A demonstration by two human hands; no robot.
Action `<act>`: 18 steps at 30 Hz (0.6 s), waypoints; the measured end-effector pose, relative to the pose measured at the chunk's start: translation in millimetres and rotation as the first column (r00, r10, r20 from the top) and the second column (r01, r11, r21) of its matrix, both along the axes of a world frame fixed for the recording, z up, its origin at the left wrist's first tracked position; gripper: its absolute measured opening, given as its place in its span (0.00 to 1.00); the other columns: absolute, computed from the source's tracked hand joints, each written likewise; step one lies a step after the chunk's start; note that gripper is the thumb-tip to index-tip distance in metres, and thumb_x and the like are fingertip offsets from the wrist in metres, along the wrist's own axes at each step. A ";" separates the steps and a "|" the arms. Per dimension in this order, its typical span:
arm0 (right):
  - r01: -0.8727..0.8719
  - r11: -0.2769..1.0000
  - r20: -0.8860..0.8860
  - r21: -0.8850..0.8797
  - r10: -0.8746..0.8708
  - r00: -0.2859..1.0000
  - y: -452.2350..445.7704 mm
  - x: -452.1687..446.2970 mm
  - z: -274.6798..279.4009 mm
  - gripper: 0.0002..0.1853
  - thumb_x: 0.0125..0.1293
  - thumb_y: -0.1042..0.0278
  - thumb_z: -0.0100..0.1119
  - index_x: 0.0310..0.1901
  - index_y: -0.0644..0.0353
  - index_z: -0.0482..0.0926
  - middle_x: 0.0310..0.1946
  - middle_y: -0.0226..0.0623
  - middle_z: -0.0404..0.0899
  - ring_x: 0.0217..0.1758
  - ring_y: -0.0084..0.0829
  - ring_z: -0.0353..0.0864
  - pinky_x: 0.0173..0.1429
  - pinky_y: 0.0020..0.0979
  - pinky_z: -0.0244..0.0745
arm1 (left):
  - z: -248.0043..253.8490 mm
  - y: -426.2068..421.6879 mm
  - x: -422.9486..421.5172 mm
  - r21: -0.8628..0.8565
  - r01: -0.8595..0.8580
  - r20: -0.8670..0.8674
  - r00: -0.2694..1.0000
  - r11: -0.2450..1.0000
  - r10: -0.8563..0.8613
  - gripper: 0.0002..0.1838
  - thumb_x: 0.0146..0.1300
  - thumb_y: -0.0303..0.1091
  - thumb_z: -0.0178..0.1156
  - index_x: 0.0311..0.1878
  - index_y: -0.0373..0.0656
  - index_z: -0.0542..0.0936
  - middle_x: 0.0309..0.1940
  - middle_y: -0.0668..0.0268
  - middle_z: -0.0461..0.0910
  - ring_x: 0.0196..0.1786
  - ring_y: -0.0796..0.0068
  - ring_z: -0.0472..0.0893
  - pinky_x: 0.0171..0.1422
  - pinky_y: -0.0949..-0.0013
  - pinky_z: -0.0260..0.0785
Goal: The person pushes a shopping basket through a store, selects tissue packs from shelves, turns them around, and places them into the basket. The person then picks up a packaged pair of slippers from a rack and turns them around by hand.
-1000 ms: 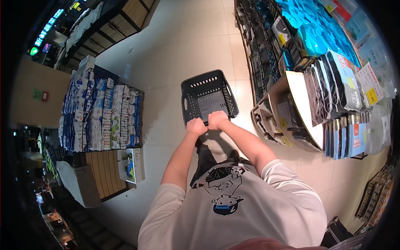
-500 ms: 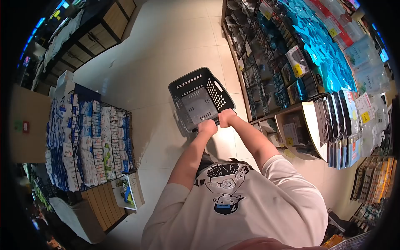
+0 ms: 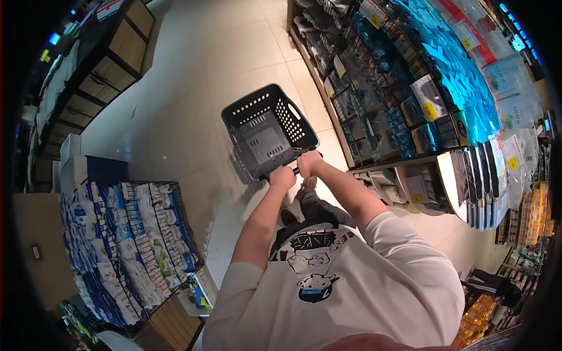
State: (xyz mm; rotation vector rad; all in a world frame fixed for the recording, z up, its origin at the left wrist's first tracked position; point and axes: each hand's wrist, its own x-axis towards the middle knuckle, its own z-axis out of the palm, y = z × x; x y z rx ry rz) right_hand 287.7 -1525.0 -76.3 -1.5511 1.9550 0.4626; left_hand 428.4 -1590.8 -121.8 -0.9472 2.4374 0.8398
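Observation:
A black plastic shopping basket (image 3: pixel 266 137) with slotted sides is in front of me over the tiled floor, and nothing shows inside it. My left hand (image 3: pixel 283 177) is wrapped round the handle at the basket's near side. Close beside it on the right, my right hand (image 3: pixel 309 163) grips the same handle. Both arms reach forward from a pale T-shirt (image 3: pixel 351 281) with a printed cartoon. The fingers curl under, partly hidden by the backs of the hands.
Packed shelves (image 3: pixel 374 88) with blue packets and price tags line the right side. A rack of white and blue packets (image 3: pixel 129 245) stands at the left. Wood-fronted cabinets (image 3: pixel 111 67) are at the upper left. Pale floor tiles (image 3: pixel 199 70) run between them.
The view has turned, and the basket has shifted left and tilted in it. The left rack now sits lower, and the right shelves reach further into view. Both hands have kept hold of the handle.

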 end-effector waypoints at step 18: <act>0.138 0.981 0.279 -0.135 -0.096 0.956 -214.8 -75.8 -38.2 0.14 0.57 0.58 0.64 0.41 0.52 0.90 0.41 0.41 0.90 0.46 0.40 0.90 0.52 0.42 0.83 | -1.4 -208.7 -74.3 -0.325 -0.077 0.151 0.980 0.942 0.132 0.08 0.60 0.36 0.65 0.42 0.50 0.87 0.43 0.58 0.88 0.53 0.54 0.84 0.66 0.46 0.70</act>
